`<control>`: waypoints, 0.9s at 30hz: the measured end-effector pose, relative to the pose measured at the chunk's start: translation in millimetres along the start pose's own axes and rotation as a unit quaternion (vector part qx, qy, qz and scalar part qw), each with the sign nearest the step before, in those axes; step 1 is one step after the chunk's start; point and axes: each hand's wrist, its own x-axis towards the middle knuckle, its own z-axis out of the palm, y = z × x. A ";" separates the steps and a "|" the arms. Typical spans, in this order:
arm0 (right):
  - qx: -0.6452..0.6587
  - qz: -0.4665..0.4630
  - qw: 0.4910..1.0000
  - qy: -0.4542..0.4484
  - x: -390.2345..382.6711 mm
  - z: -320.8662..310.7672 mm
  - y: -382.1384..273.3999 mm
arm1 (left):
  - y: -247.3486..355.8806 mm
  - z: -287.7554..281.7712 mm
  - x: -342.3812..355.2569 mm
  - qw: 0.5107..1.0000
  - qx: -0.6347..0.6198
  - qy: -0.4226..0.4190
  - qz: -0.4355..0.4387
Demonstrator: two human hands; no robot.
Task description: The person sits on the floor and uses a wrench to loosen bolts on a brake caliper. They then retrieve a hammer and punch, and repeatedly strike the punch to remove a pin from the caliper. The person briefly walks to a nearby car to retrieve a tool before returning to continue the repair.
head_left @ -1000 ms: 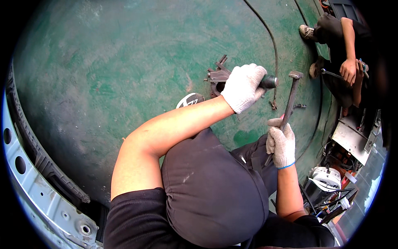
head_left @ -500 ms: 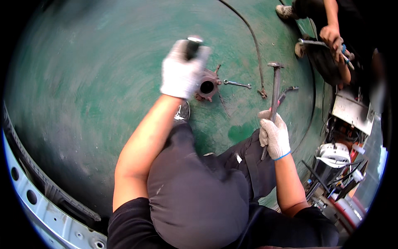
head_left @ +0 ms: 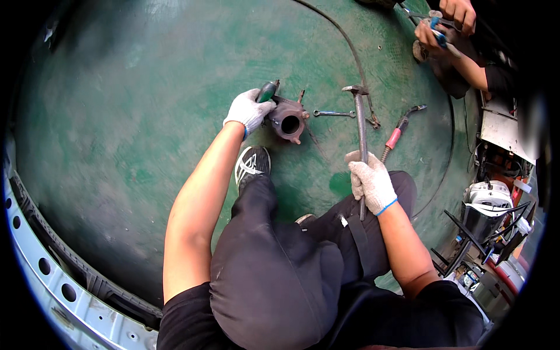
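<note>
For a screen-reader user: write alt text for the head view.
Seen from above, a seated person in white work gloves grips a green-handled tool with the left hand against a rusty metal housing on a green floor, while the right hand holds a hammer upright. A wrench lies nearby; another person's hands work at the top right.

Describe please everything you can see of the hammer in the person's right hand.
The hammer has a long, thin shaft that looks like bare metal and a small dark metal head at the top. It stands nearly upright in the picture, head away from the person, above the green floor. The right hand, in a white knit glove, has its grip closed around the lower shaft. Nothing else visibly touches it; a wrench lies near its head.
</note>
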 end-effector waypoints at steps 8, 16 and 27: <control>-0.016 0.007 0.999 -0.038 5.8 1.8 -4.1 | -4.8 11.2 26.7 0.995 0.062 0.057 0.060; 0.036 0.027 0.998 -0.036 6.0 -19.7 5.3 | 19.2 7.4 -52.5 0.969 -0.055 0.221 0.098; 0.018 0.020 0.998 -0.054 -0.1 -18.6 1.3 | 55.2 73.5 -85.3 0.857 0.449 -0.010 0.253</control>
